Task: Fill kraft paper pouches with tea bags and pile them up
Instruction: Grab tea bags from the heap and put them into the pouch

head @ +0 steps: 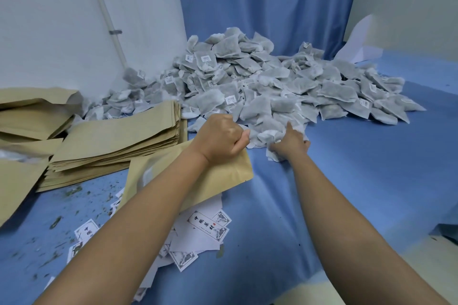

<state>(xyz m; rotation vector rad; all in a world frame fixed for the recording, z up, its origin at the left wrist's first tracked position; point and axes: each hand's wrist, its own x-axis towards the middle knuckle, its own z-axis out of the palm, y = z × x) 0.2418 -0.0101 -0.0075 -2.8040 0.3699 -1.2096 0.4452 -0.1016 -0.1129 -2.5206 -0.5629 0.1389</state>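
Head view, left hand [219, 137] clenched on kraft pouch [230, 173], right hand [292, 143] grasping tea bags [266, 136]

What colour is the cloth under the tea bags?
Blue. The cloth shows best in the head view.

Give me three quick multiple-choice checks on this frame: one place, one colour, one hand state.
1. Where is the stack of flat kraft pouches relative to the tea bag pile? A. left of it B. right of it C. on top of it
2. What colour is the cloth under everything? A. green B. blue C. red
3. What is the right hand doing? A. hanging idle B. holding a label C. gripping tea bags at the pile's near edge
Answers: 1 A, the stack lies left of the pile; 2 B, blue shows all around; 3 C, its fingers curl into the bags.
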